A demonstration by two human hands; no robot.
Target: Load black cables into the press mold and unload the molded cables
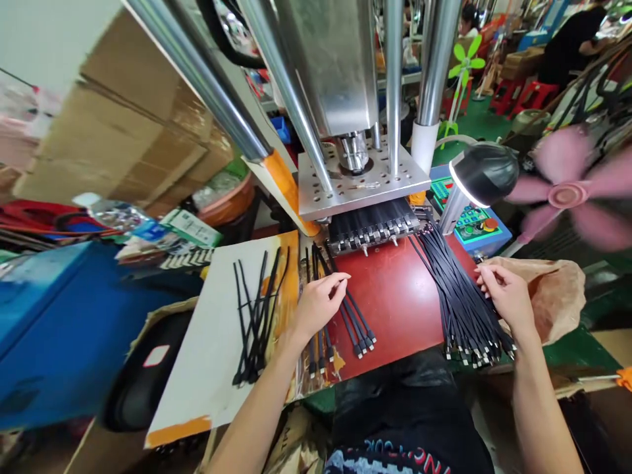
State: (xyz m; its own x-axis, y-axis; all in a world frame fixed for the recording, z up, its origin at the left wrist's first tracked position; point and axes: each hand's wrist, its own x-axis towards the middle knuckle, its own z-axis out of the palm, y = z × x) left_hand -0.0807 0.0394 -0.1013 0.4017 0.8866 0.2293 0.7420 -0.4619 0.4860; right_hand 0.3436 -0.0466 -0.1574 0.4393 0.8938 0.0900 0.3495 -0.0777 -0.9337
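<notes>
My left hand point(322, 301) is closed, thumb and fingertips together, above several black cables point(356, 322) with metal-tipped plugs on the red work surface point(395, 296). Whether anything lies in that pinch I cannot tell. Beside the right edge of a large bundle of black cables point(461, 303), my right hand point(506, 296) has its fingers curled inward; what they may hold is hidden. In front of both hands, a row of black connector parts sits in the metal fixture point(375, 232) under the press plate point(365, 181).
Another group of black cables point(257, 322) lies on a white board point(197, 368) at left. Press columns rise in front. To the right are a black lamp point(484, 172), a control box point(476, 230), a pink fan point(567, 194) and a brown paper bag point(557, 296).
</notes>
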